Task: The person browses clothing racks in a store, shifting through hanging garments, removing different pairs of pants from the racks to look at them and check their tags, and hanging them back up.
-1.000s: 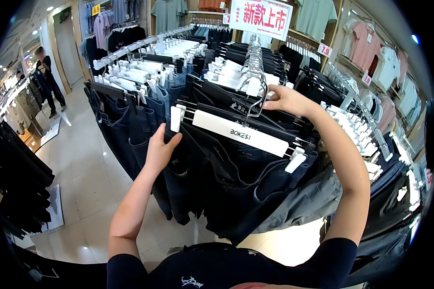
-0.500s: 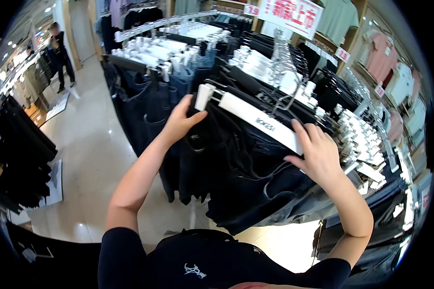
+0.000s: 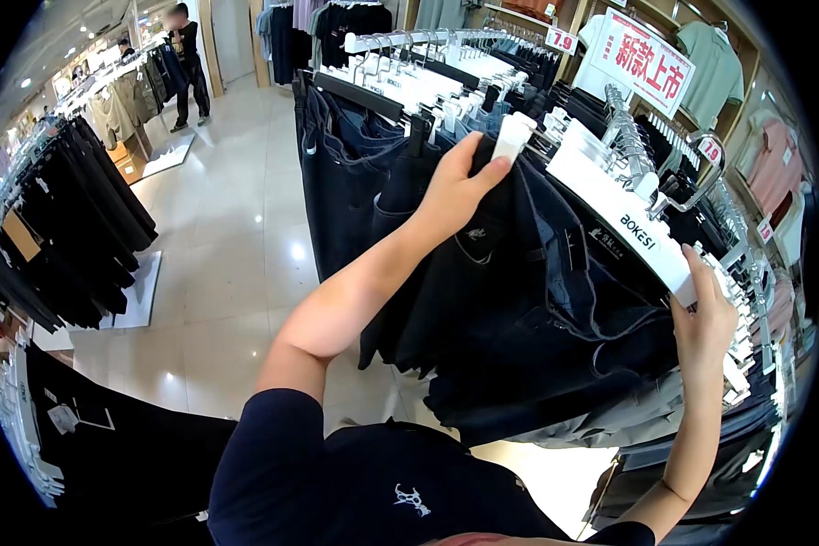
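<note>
Left hand (image 3: 457, 185), upper centre of frame: thumb and fingers pinched on a white clip (image 3: 513, 136). Right hand (image 3: 708, 320), right of centre: fingers and thumb closed on the lower end of the white hanger (image 3: 642, 227) marked BOKESI; the clip at that end is hidden, so can't tell if it's being squeezed. Hanger is right of centre, tilted down to the right, metal hook (image 3: 696, 187) up at its upper right. Dark jeans (image 3: 601, 273) sit just below it, waistband sagging in a loop, bluish inside showing. Rack of dark denim (image 3: 346, 164) just left of the left hand, more white hangers (image 3: 400, 86) along its top. Red-and-white sign (image 3: 649, 62) upper right. Black trousers (image 3: 82, 209) hang at left; another person (image 3: 187, 68) stands upper left.
</note>
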`<action>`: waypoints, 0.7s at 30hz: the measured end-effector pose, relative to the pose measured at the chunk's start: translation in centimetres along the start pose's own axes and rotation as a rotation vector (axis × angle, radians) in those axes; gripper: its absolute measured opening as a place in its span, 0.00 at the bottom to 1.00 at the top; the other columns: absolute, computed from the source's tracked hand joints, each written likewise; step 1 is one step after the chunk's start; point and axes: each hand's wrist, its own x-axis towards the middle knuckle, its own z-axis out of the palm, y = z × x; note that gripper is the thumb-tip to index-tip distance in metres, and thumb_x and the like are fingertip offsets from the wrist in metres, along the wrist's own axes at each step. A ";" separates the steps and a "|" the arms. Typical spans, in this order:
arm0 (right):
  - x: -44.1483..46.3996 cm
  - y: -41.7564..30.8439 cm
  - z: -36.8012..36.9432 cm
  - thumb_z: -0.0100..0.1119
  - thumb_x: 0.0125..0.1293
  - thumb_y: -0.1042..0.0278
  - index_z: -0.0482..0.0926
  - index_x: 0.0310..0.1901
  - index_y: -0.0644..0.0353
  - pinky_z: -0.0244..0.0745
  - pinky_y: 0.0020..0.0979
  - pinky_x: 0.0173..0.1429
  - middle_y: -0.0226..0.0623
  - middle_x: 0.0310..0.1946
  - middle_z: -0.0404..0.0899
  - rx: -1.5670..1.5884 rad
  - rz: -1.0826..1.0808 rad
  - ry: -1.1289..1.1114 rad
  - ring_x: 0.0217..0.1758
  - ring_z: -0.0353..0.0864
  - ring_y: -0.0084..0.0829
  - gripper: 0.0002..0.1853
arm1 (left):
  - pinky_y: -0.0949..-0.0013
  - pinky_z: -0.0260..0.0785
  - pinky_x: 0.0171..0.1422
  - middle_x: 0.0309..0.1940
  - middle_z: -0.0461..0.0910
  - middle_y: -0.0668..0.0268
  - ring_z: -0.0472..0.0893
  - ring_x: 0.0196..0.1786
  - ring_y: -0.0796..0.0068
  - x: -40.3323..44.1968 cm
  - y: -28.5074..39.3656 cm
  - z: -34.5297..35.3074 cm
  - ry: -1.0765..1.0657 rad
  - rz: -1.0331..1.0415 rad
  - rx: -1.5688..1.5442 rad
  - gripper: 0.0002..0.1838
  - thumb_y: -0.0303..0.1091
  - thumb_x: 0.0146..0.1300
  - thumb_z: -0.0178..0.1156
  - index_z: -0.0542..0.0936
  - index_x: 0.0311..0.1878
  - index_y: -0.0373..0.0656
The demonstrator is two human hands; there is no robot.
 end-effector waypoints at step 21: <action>9.6 -15.0 5.2 0.63 0.48 0.73 0.64 0.63 0.52 0.69 0.29 0.24 0.35 0.23 0.67 0.376 -0.442 -0.259 0.19 0.71 0.33 0.36 | 0.81 0.63 0.33 0.26 0.76 0.72 0.71 0.27 0.87 -6.6 8.8 -19.6 0.530 -0.085 0.128 0.15 0.38 0.68 0.49 0.79 0.36 0.36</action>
